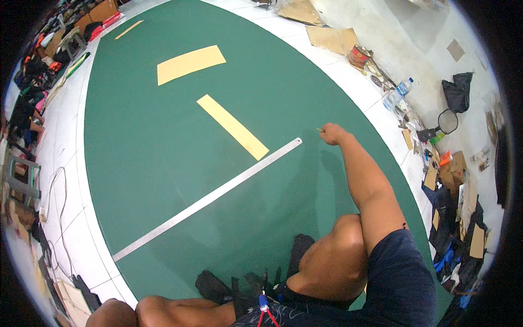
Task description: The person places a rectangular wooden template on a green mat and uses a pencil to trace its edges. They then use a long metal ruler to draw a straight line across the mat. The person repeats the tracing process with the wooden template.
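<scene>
My right hand (332, 134) is stretched out over the green sheet (163, 163), its fingers closed on a thin yellowish stick (320, 129). Only the tip of that stick shows; whether it is a pencil I cannot tell. Just left of the hand, apart from it, is the drilled end of a long metal ruler (207, 200), lying slantwise across the sheet. A narrow tan card strip (233, 127) lies beyond the ruler, one end close to its edge. Farther off are a wider tan card piece (190, 64) and a small thin strip (129, 29). My left hand does not show.
White floor tiles (71, 147) border the sheet. Along the right wall stand a water bottle (398, 94), a round mirror (448, 121), a black bag (457, 91) and cardboard scraps (332, 39). At left are a stool (23, 177), a cable (64, 191) and piled clutter. My bent legs are at the near edge.
</scene>
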`<state>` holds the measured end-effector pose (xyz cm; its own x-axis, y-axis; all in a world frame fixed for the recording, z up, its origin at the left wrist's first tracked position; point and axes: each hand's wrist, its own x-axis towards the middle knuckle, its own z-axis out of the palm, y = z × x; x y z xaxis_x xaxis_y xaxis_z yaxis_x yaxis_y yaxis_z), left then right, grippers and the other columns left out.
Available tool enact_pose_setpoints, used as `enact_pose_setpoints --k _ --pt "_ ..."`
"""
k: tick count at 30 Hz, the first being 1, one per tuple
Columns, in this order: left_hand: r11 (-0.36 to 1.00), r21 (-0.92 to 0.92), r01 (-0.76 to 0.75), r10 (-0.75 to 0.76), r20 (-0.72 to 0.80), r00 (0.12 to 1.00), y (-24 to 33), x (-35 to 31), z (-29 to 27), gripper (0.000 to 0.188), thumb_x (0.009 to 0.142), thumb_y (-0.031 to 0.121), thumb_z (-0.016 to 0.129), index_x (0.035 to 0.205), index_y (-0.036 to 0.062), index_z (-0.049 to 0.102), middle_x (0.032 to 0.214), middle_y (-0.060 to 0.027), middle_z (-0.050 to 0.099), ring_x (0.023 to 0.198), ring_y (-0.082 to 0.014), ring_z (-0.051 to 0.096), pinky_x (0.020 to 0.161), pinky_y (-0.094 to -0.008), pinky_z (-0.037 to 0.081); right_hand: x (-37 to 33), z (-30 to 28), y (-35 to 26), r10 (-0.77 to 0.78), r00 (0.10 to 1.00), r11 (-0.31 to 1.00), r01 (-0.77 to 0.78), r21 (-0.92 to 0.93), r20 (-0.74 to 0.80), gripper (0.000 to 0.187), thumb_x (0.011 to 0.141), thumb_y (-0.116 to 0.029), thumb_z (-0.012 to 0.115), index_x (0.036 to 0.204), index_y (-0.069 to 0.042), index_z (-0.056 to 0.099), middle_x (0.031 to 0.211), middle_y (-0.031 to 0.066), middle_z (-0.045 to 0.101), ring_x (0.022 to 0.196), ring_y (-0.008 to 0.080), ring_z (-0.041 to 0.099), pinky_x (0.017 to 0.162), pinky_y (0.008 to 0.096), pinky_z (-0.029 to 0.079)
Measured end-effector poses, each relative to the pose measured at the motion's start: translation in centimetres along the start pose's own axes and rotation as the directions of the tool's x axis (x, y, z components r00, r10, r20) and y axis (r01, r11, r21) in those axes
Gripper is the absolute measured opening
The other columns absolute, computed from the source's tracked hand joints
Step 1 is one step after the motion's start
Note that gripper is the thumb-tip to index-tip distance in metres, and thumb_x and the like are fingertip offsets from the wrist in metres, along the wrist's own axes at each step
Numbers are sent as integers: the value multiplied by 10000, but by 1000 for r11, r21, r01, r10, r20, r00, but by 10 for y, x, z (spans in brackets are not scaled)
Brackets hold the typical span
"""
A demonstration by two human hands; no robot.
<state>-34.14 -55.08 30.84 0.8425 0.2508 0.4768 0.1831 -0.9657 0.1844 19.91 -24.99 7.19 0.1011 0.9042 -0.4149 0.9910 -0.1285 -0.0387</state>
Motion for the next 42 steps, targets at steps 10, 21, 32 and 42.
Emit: enact_pose_setpoints --k 10,21,32,42 --pt "998 67 14 -14 -3 1000 6 -3 -15 196 992 73 600 1163 -15 639 1130 -193 642 1115 -349 631 948 -413 515 -1 5 -15 -41 997 998 44 51 -61 355 884 -245 581 1090 -7 745 1130 259 728 1056 428 701 913 509 545" --pt "996 84 25 -23 -21 1000 15 -12 -20 195 988 53 603 1164 -20 641 1142 -205 647 1133 -361 635 956 -419 519 18 13 17 -77 997 995 75 -63 -29 381 933 -290 553 1089 7 732 1107 259 731 1024 433 704 896 531 539" --pt "1000 10 -1 1 36 999 -15 19 -19 194 985 34 606 1166 -25 642 1153 -217 652 1150 -373 639 964 -425 523 35 22 35 -197 979 980 197 -18 -43 365 946 -301 608 1037 38 707 814 190 711 762 297 708 734 445 544" --pt "999 25 -28 25 87 996 -65 50 -8 195 982 16 609 1168 -30 643 1163 -228 656 1166 -384 642 972 -430 527 -25 34 -85 -557 827 829 546 119 83 314 960 -206 547 1199 -52 683 1136 207 717 1069 408 670 931 494 531"
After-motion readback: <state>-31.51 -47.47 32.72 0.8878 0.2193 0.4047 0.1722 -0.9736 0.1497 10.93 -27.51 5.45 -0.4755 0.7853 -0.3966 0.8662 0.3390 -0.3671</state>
